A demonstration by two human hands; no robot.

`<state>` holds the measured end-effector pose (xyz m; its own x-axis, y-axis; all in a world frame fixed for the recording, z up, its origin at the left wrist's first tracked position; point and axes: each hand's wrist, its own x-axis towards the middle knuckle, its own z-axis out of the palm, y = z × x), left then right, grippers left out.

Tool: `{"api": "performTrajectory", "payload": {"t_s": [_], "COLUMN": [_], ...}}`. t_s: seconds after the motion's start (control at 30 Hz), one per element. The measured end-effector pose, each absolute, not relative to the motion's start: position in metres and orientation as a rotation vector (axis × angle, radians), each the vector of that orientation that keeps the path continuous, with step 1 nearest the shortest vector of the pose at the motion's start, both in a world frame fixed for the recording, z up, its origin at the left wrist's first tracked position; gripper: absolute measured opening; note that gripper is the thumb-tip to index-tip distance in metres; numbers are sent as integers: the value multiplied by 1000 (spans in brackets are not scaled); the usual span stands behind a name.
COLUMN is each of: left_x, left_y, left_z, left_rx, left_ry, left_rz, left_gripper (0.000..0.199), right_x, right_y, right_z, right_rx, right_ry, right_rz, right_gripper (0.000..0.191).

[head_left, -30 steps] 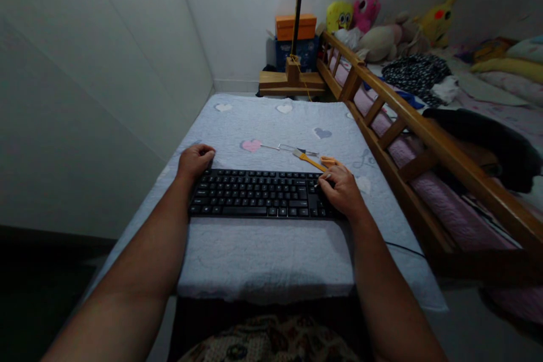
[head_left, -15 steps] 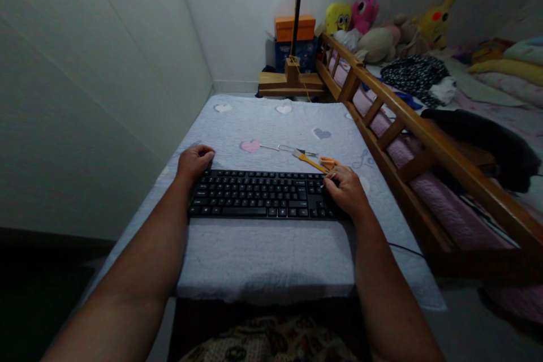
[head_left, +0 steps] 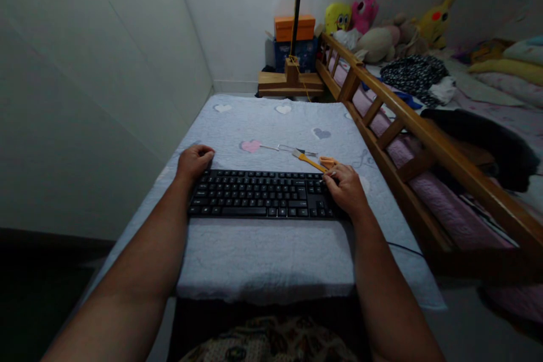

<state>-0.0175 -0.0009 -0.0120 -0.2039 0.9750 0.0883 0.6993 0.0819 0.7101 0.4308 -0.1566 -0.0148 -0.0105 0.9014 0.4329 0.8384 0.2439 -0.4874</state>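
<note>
1. The right hand [head_left: 345, 186] covers the far right end of the keyboard [head_left: 250, 195], hiding the keys there.
2. Thumb and fingers of that hand are closed in a pinch on a thin pale stick [head_left: 332, 174], over the keyboard's right part; whether its tip touches the keys is hard to tell.
3. The left hand [head_left: 194, 163] rests at the keyboard's far left corner, fingers curled; I cannot tell whether it grips the edge.
4. Just beyond the keyboard, toward its right, lies a yellow-handled brush [head_left: 311, 162], its handle end close to the right hand.
5. An orange item [head_left: 327, 162] beside it is partly hidden by the fingers, its shape unclear.
6. Thin metal tools [head_left: 288, 148] beyond the keyboard overlap and blur together.
7. Right of the keyboard, a black cord [head_left: 405, 249] comes out from behind the forearm; its other end is hidden.
8. The keyboard lies flat on the pale blue cloth [head_left: 263, 254], long side toward the person: black, with pale key marks too small to read and a long space bar along its near edge.
</note>
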Motion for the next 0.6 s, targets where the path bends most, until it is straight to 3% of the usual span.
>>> {"api": "performTrajectory", "payload": {"t_s": [0.6], "left_x": [-19], "left_y": [1], "left_z": [-15], "left_rx": [1657], "left_ry": [1960], "left_rz": [904], "left_gripper": [19], "right_x": [429], "right_y": [-158], "right_z": [-12], "right_rx": [-1568], "right_ry": [-1840], "right_rz": [151], "right_gripper": [17]}}
